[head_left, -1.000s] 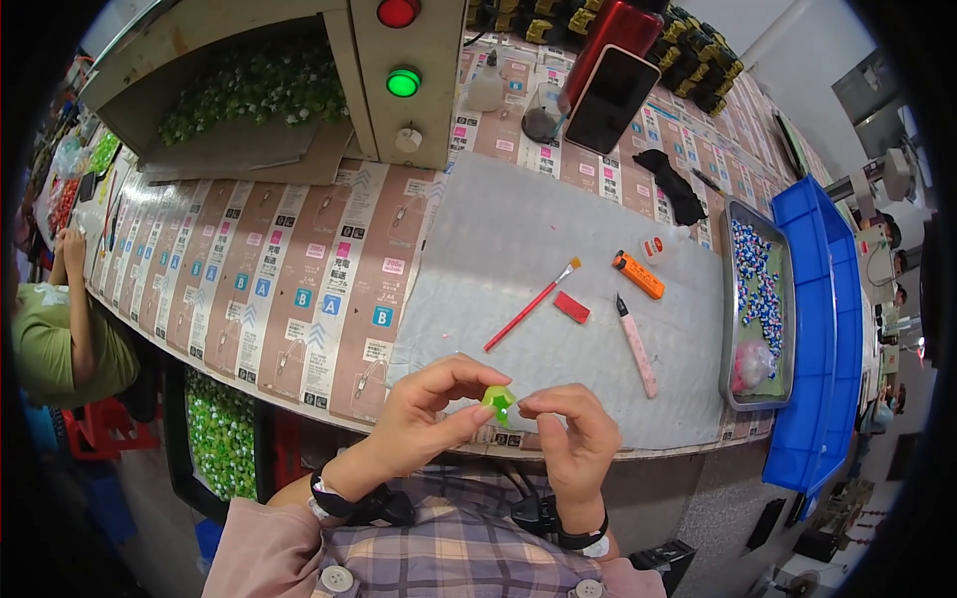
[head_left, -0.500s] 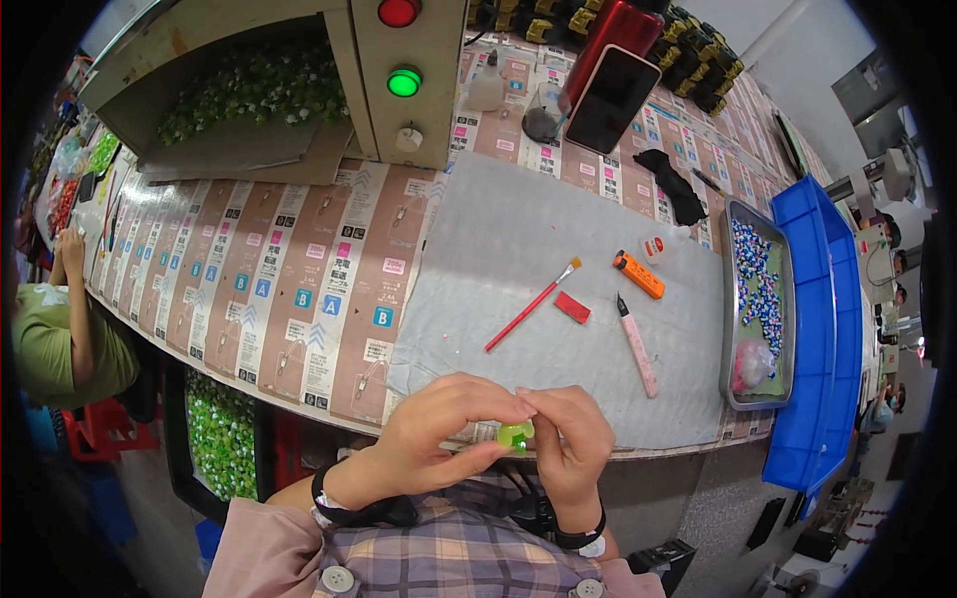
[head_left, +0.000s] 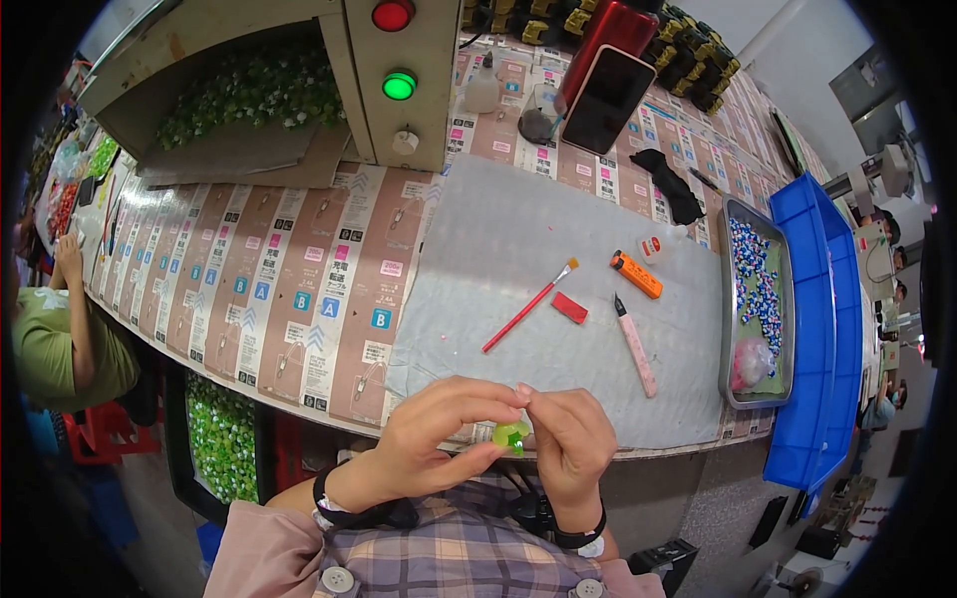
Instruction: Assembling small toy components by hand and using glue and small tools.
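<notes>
My left hand [head_left: 439, 429] curls in front of my apron, at the table's near edge, with thumb and fingers closed around a small glossy green piece [head_left: 511, 436]. The piece looks like translucent plastic, yellow-green with a darker green part below; its exact kind is too small to make out. My right hand [head_left: 573, 439] is pinched against its right side, and the fingertips of both hands meet just above it. Fingers hide part of the piece. Beyond the hands, a red-handled brush [head_left: 528, 307], a red block [head_left: 569, 308] and a pink pen-shaped tool [head_left: 635, 347] lie on a grey sheet [head_left: 478, 239].
An orange box-shaped item [head_left: 636, 274] and small jar [head_left: 649, 248] lie farther off. At right are a metal tray [head_left: 731, 299] of small colourful pieces and blue bins [head_left: 832, 329]. A phone [head_left: 608, 98] leans on a red bottle; a machine [head_left: 399, 130] with lit buttons stands left.
The green piece has turned slightly between my fingers, showing more of its darker part. Both hands stay in nearly the same place.
</notes>
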### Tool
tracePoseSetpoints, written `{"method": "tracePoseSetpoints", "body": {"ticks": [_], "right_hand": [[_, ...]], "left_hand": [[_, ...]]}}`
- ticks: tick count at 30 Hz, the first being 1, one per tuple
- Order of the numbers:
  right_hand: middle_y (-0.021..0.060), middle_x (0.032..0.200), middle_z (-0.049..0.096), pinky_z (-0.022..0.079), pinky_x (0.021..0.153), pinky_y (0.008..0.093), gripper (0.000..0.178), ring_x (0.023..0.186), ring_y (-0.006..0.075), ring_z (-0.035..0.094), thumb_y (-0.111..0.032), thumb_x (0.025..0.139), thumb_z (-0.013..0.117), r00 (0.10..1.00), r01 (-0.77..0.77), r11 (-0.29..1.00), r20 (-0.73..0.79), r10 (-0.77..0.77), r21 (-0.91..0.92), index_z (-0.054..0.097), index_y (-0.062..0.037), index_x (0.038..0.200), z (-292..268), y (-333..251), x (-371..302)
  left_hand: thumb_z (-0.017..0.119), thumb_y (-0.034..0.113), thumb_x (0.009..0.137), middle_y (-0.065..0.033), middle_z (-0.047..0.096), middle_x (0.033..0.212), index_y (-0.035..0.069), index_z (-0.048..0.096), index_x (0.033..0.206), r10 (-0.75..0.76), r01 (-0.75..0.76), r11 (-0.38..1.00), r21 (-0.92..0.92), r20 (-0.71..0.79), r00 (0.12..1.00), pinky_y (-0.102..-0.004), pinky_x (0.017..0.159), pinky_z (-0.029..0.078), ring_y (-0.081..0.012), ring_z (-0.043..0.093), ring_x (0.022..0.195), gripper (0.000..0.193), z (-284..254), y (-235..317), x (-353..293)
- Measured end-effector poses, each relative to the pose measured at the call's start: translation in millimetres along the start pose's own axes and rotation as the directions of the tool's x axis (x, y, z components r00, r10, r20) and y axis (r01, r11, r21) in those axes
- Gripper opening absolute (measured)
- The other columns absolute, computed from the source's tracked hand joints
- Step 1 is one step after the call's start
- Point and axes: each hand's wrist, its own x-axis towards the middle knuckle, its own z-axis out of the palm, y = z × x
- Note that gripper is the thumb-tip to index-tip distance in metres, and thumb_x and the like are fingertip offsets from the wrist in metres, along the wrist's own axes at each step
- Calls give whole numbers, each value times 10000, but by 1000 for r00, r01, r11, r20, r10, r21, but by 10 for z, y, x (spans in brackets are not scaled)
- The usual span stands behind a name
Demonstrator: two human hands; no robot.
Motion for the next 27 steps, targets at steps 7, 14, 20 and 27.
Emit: {"method": "tracePoseSetpoints", "body": {"ticks": [7,14,20,27], "right_hand": [[59,687,568,403,486,281,356,560,190,525,39,600,644,999,28,998,-19,-29,-53,659,-40,947,-3,-11,-7],[61,678,568,403,485,276,364,554,184,525,43,600,646,999,29,999,-24,-30,-35,658,-31,955,6,-12,-18],[64,672,566,404,487,274,370,554,184,525,53,602,645,1000,-10,1000,-29,10,-8,655,-28,963,1,-9,-40],[62,667,563,404,485,276,375,548,186,522,48,603,646,999,18,999,-32,-20,-38,655,-31,969,7,-2,-35]], "left_hand": [[651,54,713,-126,600,997,19,591,973,37,-37,999,5,-14,999,-306,734,464,-252,591,873,269,18,-23,-23],[648,48,710,-113,613,962,21,587,978,36,-35,999,-37,18,999,-311,753,454,-252,589,885,276,34,-30,-28],[634,55,722,-112,608,990,23,584,984,-23,22,998,-64,-11,1000,-314,779,442,-244,584,921,268,-8,-41,-45],[628,56,731,-124,600,1024,17,586,985,-65,60,990,-131,-40,997,-316,786,450,-256,584,931,260,47,-28,-69]]}}
